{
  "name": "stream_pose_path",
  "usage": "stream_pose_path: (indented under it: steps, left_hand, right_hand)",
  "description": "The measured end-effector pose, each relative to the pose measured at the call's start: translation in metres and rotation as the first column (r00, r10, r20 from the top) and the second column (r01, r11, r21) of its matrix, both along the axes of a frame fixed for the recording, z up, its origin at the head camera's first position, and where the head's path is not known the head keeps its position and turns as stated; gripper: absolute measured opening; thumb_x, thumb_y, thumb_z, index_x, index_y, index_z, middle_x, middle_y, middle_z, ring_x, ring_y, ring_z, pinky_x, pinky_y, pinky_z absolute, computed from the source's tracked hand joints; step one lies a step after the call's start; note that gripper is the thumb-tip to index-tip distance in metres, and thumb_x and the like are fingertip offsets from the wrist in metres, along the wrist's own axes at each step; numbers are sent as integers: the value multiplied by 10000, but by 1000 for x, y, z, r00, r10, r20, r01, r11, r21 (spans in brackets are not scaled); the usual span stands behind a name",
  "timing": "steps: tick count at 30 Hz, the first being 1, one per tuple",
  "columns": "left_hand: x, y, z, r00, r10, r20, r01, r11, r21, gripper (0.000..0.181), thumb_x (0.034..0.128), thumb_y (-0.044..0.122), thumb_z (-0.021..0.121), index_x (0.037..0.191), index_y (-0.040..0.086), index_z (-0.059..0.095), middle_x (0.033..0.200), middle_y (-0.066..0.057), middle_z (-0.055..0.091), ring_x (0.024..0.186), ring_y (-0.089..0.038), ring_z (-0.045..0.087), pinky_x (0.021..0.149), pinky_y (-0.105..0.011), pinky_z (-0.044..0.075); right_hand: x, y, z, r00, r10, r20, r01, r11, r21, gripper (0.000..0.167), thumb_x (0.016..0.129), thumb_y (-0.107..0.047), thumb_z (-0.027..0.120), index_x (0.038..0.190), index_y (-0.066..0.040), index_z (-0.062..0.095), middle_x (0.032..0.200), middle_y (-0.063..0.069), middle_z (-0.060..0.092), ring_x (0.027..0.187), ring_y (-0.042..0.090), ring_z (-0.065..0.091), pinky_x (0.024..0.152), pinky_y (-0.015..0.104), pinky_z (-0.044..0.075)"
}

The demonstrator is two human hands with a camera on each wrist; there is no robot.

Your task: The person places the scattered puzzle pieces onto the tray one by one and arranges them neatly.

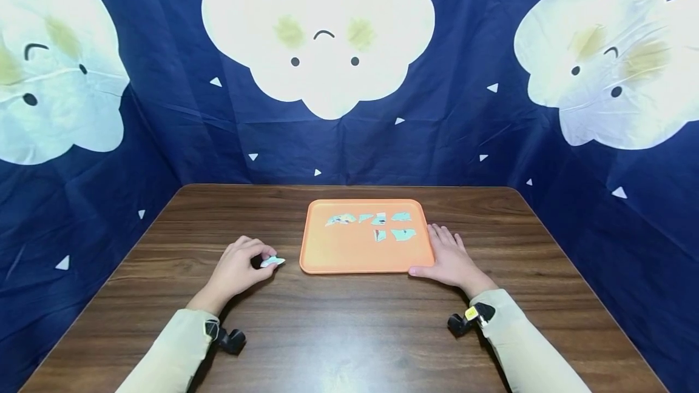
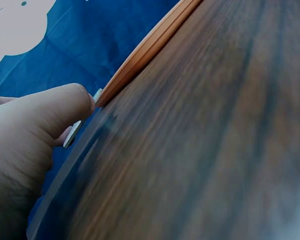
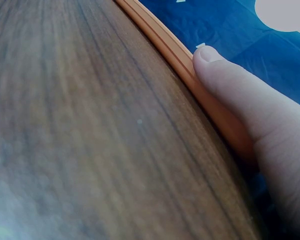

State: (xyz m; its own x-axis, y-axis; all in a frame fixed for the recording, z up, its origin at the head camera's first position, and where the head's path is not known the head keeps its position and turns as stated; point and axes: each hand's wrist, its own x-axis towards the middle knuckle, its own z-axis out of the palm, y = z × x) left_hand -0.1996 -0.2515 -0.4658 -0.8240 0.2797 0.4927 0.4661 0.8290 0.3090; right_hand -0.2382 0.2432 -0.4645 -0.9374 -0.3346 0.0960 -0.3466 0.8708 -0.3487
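Observation:
In the head view my left hand (image 1: 236, 268) pinches a thin, pale-blue irregular puzzle piece (image 1: 272, 262) between thumb and fingers, left of the orange tray (image 1: 349, 256). The left wrist view shows the edge of that puzzle piece (image 2: 74, 132) beyond the thumb (image 2: 65, 105). My right hand (image 1: 450, 261) rests against the tray's right side near its front corner, fingers extended. Its thumb (image 3: 225, 75) lies along the tray's front edge in the right wrist view. Several similar pale-blue pieces (image 1: 403, 235) lie in the tray's rear half.
The tray sits on a brown wood-grain table (image 1: 338, 326). A dark-blue cloth (image 1: 464, 138) with white clouds hangs behind and at both sides. Each wrist carries a small black camera, one (image 1: 232, 341) at the left and one (image 1: 460, 324) at the right.

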Motion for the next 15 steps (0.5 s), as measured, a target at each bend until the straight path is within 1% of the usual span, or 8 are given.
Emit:
stream_pose_path:
  steps: [4, 8, 11, 15]
  left_hand:
    - [-8, 10, 0, 1000, -30, -1, 30, 999, 30, 202, 740, 247, 848, 905, 229, 733, 822, 162, 605, 866, -127, 509, 784, -417, 381]
    - [-13, 20, 3, 998, -57, -24, 58, 997, 48, 202, 730, 235, 852, 890, 234, 729, 800, 169, 597, 852, -123, 506, 795, -430, 383]
    - [-17, 29, 7, 996, -77, -38, 79, 996, 40, 190, 741, 257, 849, 891, 241, 732, 801, 175, 595, 842, -113, 499, 797, -427, 384]
    - [-22, 43, 16, 993, -114, -34, 115, 993, 27, 186, 758, 282, 844, 902, 240, 733, 806, 172, 581, 840, -108, 473, 811, -411, 374]
  right_hand:
    - [2, 0, 0, 1000, -8, 3, 8, 1000, -8, 1277, 737, -784, 673, 1583, 39, 188, 1616, 272, 244, 1502, 458, 167, 1160, 672, 75]
    - [3, 0, -2, 1000, -7, 10, 7, 1000, 0, 1281, 740, -796, 660, 1584, 40, 183, 1616, 273, 244, 1499, 463, 172, 1156, 678, 84]
    - [4, -1, -1, 1000, -6, 13, 6, 1000, -5, 1284, 735, -793, 667, 1584, 39, 183, 1616, 272, 243, 1501, 460, 171, 1159, 675, 82]
    - [2, -3, 1, 1000, -5, 10, 5, 1000, -12, 1280, 734, -787, 673, 1584, 38, 188, 1615, 270, 248, 1503, 457, 169, 1163, 668, 81]
